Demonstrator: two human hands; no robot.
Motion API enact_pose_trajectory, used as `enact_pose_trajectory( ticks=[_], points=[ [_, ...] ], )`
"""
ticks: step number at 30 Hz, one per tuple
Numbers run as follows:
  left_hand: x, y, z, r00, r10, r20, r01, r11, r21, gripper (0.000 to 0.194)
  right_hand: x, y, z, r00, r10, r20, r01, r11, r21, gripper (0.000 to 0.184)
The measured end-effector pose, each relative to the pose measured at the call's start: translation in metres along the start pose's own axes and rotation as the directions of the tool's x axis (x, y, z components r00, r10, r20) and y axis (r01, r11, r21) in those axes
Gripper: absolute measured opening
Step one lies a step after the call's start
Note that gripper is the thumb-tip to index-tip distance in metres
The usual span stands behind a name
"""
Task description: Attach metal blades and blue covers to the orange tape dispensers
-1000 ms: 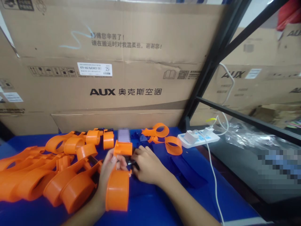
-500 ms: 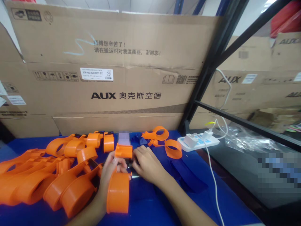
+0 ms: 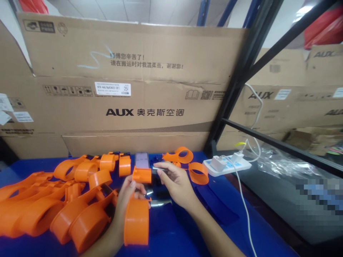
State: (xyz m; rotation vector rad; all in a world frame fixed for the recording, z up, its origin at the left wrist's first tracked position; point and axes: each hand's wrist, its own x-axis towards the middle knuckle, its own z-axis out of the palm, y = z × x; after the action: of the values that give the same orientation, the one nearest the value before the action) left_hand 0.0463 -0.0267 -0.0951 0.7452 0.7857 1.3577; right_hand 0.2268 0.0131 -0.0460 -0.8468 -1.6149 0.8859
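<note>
My left hand is closed around an orange plastic part with a wide ring at its lower end and a short tube at its upper end. My right hand pinches a small dark and silver cylindrical piece close to the right end of that tube. I cannot tell whether the two touch. Below my fingers a short silver piece and a flat silver strip show, partly hidden by the orange part.
Many similar orange parts crowd the left of the blue table. A phone stands behind my hands. To the right lie a loose orange ring, a blue strip and a power strip with cables. Cardboard walls the back.
My right hand has lifted from low beside the orange part and turned, bringing the small dark and silver piece to the tube's end. My left hand keeps its hold. The view has tilted up slightly.
</note>
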Motion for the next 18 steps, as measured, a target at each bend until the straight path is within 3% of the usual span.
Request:
enact_pose_trajectory(
  ticks=[6, 11, 18],
  points=[
    [0.0067, -0.0017, -0.0055, 0.997, -0.017, 0.071, 0.017, 1.0, -0.007, 0.054, -0.0008, 0.0051, 0.0003, 1.0, -0.02, -0.003, 0.02, 1.0, -0.01, 0.021],
    [0.0033, -0.0023, 0.0003, 0.999, 0.05, 0.021, -0.049, 0.998, -0.025, 0.044, 0.0003, 0.0006, -0.0044, 0.997, -0.072, 0.009, 0.073, 0.987, -0.142, 0.019],
    [0.0032, -0.0062, -0.0002, 1.0, 0.028, 0.014, -0.029, 0.995, 0.097, 0.049, -0.001, -0.0034, -0.0017, 0.991, -0.129, 0.031, 0.133, 0.957, -0.259, 0.019]
  ],
)
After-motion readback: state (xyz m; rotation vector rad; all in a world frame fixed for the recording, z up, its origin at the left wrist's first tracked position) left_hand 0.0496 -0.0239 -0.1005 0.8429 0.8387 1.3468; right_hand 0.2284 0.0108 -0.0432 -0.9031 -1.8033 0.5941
